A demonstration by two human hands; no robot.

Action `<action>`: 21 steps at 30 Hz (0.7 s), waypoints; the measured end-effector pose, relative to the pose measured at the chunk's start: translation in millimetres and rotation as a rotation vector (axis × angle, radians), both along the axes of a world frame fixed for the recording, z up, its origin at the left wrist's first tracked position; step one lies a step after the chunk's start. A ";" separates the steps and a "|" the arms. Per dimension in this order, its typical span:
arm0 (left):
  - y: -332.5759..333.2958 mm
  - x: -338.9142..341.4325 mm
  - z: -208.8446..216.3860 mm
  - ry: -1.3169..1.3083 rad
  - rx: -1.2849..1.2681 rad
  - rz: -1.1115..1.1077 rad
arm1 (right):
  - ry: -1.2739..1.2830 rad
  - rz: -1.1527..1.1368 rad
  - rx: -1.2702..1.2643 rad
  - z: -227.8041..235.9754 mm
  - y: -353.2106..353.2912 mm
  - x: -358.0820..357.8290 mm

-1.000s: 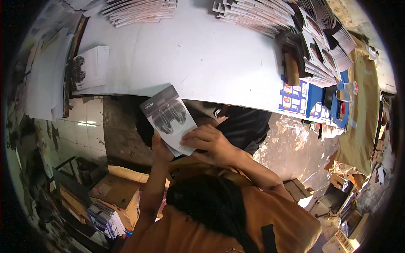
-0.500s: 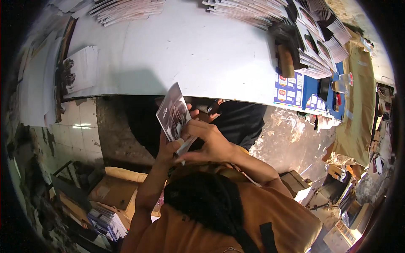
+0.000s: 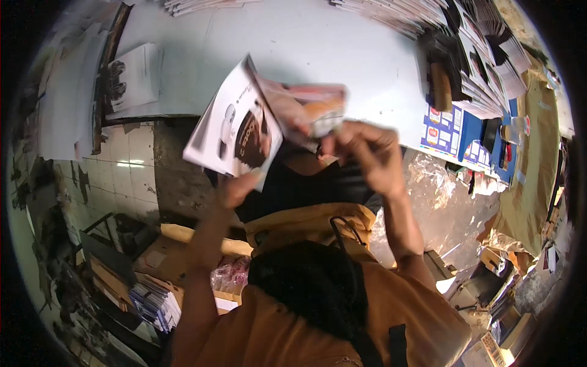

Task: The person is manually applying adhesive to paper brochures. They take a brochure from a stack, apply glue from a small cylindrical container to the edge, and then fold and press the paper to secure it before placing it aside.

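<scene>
White-and-brown flat printed carton point(image 3: 235, 131) held mid-frame; blue printed boxes point(image 3: 455, 131) at table's right edge.

A white bench point(image 3: 318, 49) spans the top of the frame, stacks of printed cards point(image 3: 483, 67) at its upper right; blue cartons point(image 3: 455, 131) below them, tiled floor point(image 3: 122, 177) at left

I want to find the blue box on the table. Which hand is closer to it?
Right. The right hand is raised just left of the blue box, pinching a blurred sheet. The left hand is farther left, under the flat printed carton.
</scene>
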State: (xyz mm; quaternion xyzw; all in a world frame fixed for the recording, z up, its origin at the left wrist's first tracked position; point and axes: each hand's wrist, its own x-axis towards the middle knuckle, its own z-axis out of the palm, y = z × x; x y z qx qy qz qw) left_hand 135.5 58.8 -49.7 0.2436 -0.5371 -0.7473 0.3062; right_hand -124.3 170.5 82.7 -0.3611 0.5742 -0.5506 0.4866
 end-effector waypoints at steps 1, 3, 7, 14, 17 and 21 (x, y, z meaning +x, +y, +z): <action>-25.9 -25.4 44.9 -0.037 -0.380 -0.141 | 0.054 -0.071 -0.085 0.1 -4.2 -9.6; -77.7 -76.1 138.7 0.033 -1.180 -0.200 | -0.280 -0.128 -0.086 -14.9 -10.9 -49.2; -98.7 -101.7 129.8 -0.185 -1.512 -0.473 | -0.056 -0.210 -0.048 15.2 -27.6 -69.9; -77.4 -120.5 97.8 -0.515 -1.474 -0.749 | 0.466 -0.406 0.204 -58.1 -6.4 -112.5; -68.9 -134.8 72.0 -0.500 -1.530 -0.405 | 0.574 -0.479 0.221 -56.1 -10.4 -102.8; -46.0 -161.7 59.8 -0.518 -1.465 -0.086 | 0.561 -0.512 0.205 -46.4 -11.5 -96.2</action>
